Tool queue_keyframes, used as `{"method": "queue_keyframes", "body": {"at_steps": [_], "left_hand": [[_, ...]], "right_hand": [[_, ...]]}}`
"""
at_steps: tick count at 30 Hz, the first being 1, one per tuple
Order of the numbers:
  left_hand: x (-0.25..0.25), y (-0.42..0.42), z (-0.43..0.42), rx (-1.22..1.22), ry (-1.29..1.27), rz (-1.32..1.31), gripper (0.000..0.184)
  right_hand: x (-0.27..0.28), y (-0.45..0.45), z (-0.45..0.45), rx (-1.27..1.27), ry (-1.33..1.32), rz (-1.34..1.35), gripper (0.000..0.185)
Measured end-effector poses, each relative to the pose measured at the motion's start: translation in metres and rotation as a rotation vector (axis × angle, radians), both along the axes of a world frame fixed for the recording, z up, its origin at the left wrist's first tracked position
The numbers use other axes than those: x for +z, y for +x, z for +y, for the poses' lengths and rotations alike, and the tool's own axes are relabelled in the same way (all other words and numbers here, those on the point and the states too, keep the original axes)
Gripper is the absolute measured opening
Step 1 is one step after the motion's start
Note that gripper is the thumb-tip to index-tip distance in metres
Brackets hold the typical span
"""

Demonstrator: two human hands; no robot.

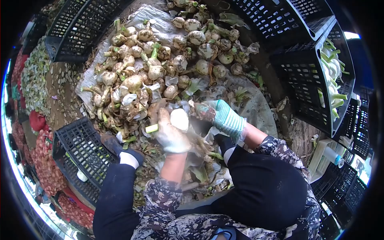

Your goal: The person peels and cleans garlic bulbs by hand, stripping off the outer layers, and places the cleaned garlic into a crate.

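Note:
A peeled white garlic bulb (179, 120) with a short cut green stem (152, 128) is in my left hand (171, 134), whose fingers in a soiled white glove close round it. Just right of the bulb is my right hand (218, 116) in a green and white striped glove with dark, stained fingertips. Those fingers are curled and a little blurred; what they hold, if anything, cannot be made out. Beyond both hands lies a heap of unpeeled garlic bulbs (133, 83) with brown, dirty skins and stem stubs.
The heap rests on a pale plastic sheet (260, 108). At right a black crate (298, 82) holds peeled bulbs with green stems (332, 76). Another black crate (80, 146) stands by my left foot. Loose skins (200, 172) litter the ground between my legs. Red mesh sacks (48, 160) lie far left.

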State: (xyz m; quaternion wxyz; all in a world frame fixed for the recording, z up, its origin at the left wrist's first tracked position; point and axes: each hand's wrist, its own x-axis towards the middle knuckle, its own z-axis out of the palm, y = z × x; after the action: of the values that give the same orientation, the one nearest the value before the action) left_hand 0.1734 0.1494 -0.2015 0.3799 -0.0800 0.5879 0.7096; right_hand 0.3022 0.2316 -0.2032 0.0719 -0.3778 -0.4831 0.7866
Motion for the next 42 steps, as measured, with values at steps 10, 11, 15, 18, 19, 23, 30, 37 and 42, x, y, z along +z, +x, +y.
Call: {"method": "queue_keyframes", "body": {"at_steps": [10, 11, 15, 18, 19, 23, 30, 37, 42], "left_hand": [[0.008, 0.008, -0.004, -0.230, -0.183, 0.701, 0.026], [0.011, 0.005, -0.001, -0.201, -0.145, 0.563, 0.026], [0.022, 0.003, 0.000, -0.167, 0.015, 0.063, 0.029], [-0.003, -0.009, -0.006, -0.249, 0.107, 0.017, 0.031], [0.004, -0.011, -0.005, -0.200, 0.179, -0.160, 0.032], [0.003, -0.015, -0.004, -0.102, 0.248, -0.382, 0.033], [0.011, -0.013, -0.003, -0.187, 0.221, -0.281, 0.034], [0.009, -0.018, -0.005, -0.156, 0.408, -0.404, 0.032], [-0.004, -0.026, -0.009, -0.093, 0.340, -0.568, 0.039]], "right_hand": [[0.017, -0.020, -0.005, 0.212, 0.448, -0.279, 0.028], [0.016, -0.020, -0.005, 0.177, 0.518, -0.306, 0.026], [-0.013, -0.016, 0.004, -0.008, 0.406, -0.386, 0.023], [-0.005, -0.005, 0.014, -0.084, 0.037, -0.289, 0.023], [0.007, -0.003, 0.017, -0.134, -0.094, -0.240, 0.024], [-0.011, 0.012, 0.017, -0.057, -0.237, 0.177, 0.029], [0.021, -0.015, 0.012, 0.179, 0.098, 0.000, 0.024], [0.008, -0.004, -0.005, -0.161, -0.605, 0.280, 0.033], [0.025, -0.004, 0.001, -0.127, -0.081, 0.256, 0.037]]}}
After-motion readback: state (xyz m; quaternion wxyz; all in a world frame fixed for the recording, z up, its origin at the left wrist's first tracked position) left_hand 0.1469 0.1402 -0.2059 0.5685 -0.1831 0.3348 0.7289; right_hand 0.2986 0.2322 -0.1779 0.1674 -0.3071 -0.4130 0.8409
